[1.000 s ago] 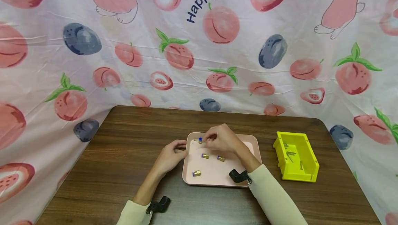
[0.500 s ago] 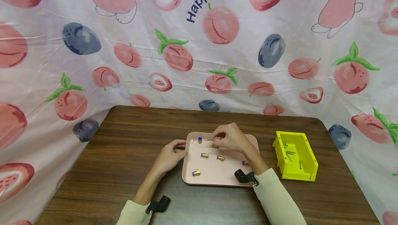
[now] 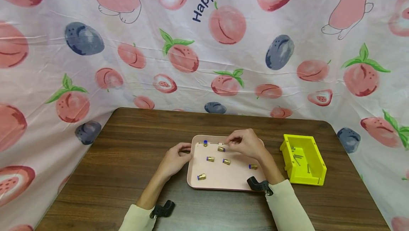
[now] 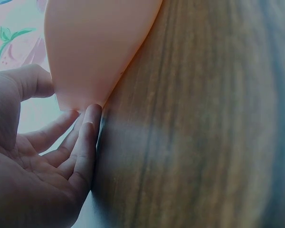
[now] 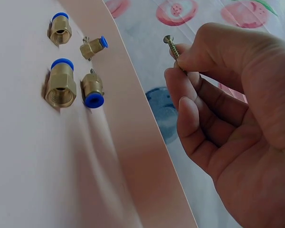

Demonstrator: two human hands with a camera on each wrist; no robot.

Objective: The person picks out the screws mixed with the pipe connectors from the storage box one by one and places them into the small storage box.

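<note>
My right hand (image 3: 246,143) pinches a small screw (image 5: 172,45) between thumb and forefinger, over the far right part of the pink tray (image 3: 223,183). Head up, the screw shows clearly in the right wrist view. My left hand (image 3: 174,160) holds the tray's left edge, its thumb at the rim and its fingers against the outer wall. Several brass fittings with blue collars lie on the tray, among them one fitting (image 3: 221,149) just below the right hand and another (image 3: 226,161) near the middle. A thin screw (image 3: 214,143) lies along the far side, beside an upright fitting (image 3: 205,143).
A yellow bin (image 3: 314,158) with several screws (image 3: 298,156) in it stands right of the tray. Both stand on a dark wooden table (image 3: 143,135). Behind hangs a fruit-print cloth (image 3: 191,96).
My right hand has moved right along the tray's far side, uncovering a thin screw and a fitting there. Another fitting at the right has come into view. The left hand stays at the tray edge.
</note>
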